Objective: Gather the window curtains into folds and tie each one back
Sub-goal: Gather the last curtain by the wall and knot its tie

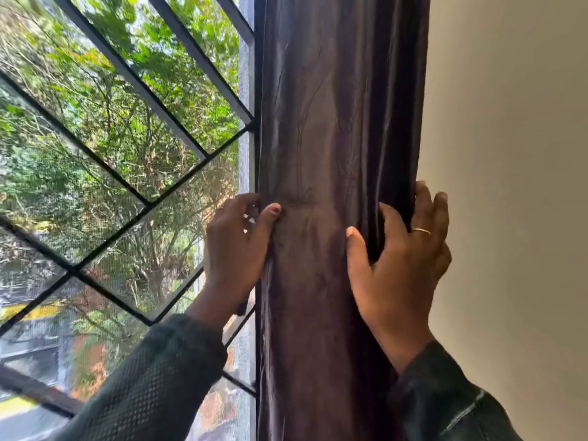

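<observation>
A dark purple-brown curtain [334,122] hangs gathered into a narrow column of folds at the window's right edge. My left hand [235,246] grips its left edge, thumb on the front of the cloth and fingers behind it. My right hand [401,259] holds the right side, with the thumb pressed on the front folds and the fingers wrapped round the outer edge; a gold ring sits on one finger. Both hands are level at mid-height. No tie-back is in sight.
A window [127,154] with dark diagonal metal bars and a fine mesh screen fills the left; trees and a street show outside. A plain cream wall [509,154] stands directly to the right of the curtain.
</observation>
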The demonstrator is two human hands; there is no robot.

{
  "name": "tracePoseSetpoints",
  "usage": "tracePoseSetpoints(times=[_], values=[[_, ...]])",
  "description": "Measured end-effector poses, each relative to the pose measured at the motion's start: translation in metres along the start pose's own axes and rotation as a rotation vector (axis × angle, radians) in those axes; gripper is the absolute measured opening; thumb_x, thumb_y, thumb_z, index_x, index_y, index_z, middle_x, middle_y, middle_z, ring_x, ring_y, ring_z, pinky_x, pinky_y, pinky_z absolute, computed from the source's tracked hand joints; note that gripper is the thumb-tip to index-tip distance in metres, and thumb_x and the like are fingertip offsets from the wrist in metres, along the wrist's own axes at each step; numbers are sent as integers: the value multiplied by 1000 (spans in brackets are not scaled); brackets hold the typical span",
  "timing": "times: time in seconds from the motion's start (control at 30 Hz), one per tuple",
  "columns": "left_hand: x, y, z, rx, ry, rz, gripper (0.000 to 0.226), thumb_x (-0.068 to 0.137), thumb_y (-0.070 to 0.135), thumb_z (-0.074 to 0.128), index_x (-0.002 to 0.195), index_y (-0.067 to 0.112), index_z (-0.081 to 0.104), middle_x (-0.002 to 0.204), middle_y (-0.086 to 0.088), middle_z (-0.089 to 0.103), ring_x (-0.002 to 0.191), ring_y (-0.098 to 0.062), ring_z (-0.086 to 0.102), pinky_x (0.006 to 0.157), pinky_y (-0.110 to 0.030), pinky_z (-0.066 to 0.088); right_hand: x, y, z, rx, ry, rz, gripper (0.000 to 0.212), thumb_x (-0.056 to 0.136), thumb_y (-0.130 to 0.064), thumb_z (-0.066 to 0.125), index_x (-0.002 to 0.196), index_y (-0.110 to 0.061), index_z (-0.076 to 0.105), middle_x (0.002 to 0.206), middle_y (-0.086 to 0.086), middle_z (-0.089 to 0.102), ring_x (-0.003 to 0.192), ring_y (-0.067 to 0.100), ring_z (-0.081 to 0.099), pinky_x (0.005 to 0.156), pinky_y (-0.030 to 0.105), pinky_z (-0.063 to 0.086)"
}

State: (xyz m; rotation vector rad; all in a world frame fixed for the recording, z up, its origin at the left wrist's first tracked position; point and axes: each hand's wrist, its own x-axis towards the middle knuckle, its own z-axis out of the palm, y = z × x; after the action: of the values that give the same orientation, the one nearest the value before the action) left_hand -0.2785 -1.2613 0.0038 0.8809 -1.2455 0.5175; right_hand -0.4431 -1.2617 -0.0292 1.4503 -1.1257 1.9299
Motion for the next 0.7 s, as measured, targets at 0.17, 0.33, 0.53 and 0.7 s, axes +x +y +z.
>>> tracePoseSetpoints(times=[0.17, 0.33, 0.53, 0.7], values=[[-4, 0, -7, 219, 86, 257, 40, 80, 36, 57, 108, 8, 52, 83, -2, 54, 77, -31, 56, 70, -37, 42, -23, -4, -3, -70, -41, -45, 70, 88, -42, 44, 145, -5, 25, 156, 19, 7, 143, 28, -7, 113, 48, 0], [-18, 10, -1, 351, -129, 473, 35, 80, 13, 47, 114, 16, 41, 97, -14, 60, 81, -36, 60, 67, -40, 49, -38, -5, 2, -128, -101, -87, 74, 90, -44, 36, 147, -3, 13, 156, 17, 1, 141, 20, -23, 112, 46, -13], [-33, 15, 11, -25, -330, 295, 40, 81, 15, 39, 118, 16, 55, 103, -10, 65, 86, -29, 64, 72, -44, 53, -53, 2, -2, -86, -180, -179, 58, 91, -52, 34, 141, -23, 38, 157, 9, 1, 142, 21, -21, 109, 53, -14], [-31, 33, 10, -584, -527, -272, 50, 79, 60, 45, 94, 18, 68, 94, -8, 71, 92, -25, 65, 88, -53, 48, -57, -1, -9, -47, -285, -307, 56, 94, -60, 12, 135, -37, 43, 155, 4, 23, 145, 20, -5, 107, 57, -14]])
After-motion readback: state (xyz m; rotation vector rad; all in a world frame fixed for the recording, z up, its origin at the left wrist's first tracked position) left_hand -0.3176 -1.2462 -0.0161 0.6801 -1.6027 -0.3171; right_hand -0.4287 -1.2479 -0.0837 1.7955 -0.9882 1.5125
